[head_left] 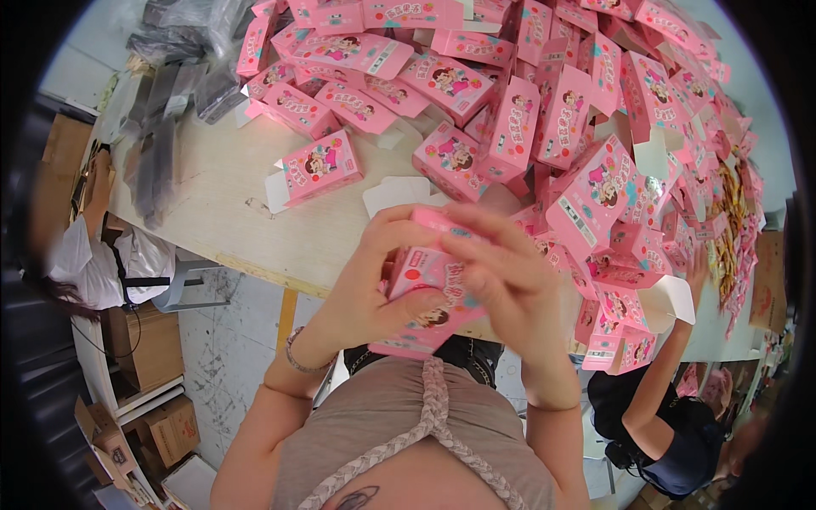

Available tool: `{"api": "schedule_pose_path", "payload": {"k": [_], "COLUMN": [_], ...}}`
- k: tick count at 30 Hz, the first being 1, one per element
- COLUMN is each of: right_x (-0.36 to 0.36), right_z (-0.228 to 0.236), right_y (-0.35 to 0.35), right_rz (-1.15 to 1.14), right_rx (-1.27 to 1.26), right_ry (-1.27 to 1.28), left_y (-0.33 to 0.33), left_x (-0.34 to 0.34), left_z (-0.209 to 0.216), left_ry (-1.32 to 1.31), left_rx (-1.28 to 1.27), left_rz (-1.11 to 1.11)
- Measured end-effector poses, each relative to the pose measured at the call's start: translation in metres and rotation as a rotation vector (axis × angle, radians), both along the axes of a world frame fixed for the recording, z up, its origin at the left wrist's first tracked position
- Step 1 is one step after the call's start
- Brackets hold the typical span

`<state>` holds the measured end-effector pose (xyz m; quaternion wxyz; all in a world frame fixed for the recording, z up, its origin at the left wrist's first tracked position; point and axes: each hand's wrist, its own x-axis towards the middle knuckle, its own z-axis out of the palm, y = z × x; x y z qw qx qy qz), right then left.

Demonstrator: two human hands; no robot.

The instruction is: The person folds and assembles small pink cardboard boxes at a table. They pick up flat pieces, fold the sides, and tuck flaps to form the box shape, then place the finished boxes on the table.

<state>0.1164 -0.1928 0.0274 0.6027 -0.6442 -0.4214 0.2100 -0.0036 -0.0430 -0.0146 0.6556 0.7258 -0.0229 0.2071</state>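
Close to my body, by the table's near edge, a pink cardboard box (435,269) with a cartoon figure is between my two hands. My left hand (371,270) wraps it from the left, thumb across the printed front. From the right, my right hand (501,268) curls over the box's upper end, slightly blurred, its fingertips against the card. More pink card shows behind the box at its top; whether it is a flap or a second box I cannot tell. Just beyond my hands lie a white-flapped piece of card (393,195) and a single pink box (321,168).
Heaped pink boxes (561,119), several with open flaps, cover the table's far and right parts. Clear plastic wrap (157,161) lies at the table's left. A person's arm (659,382) reaches in at right; another person (85,255) is at left. Brown cartons (170,429) fill a lower-left shelf.
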Motion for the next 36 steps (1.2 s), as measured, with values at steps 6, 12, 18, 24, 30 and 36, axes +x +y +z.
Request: {"api": "schedule_pose_path", "payload": {"k": [6,12,18,24,30,36], "right_x": [0.036,0.039,-0.020,-0.020,-0.008,-0.004], "right_z": [-0.005,-0.014,-0.092,-0.053,-0.025,-0.020], "right_y": [-0.017,-0.001,0.004,-0.013,-0.003,-0.001], "right_rz": [0.308,-0.606,-0.331,-0.057,0.018,0.052], "right_rx": [-0.070,-0.236,-0.683,-0.296,-0.221,-0.260], "right_ry": [-0.303,-0.777,-0.618,-0.507,-0.403,-0.312], "left_y": [0.006,0.032,0.015,0.004,0.002,0.015], "left_x": [-0.007,-0.005,-0.017,0.000,0.026,0.031], "left_z": [-0.014,-0.012,-0.046,-0.042,-0.021,-0.026], "left_ry": [-0.017,0.009,0.471,0.389,0.277,0.241], "left_rx": [-0.026,-0.016,0.156,-0.715,-0.742,-0.739], "left_rz": [0.097,0.579,0.515,0.391,0.268,0.197]}}
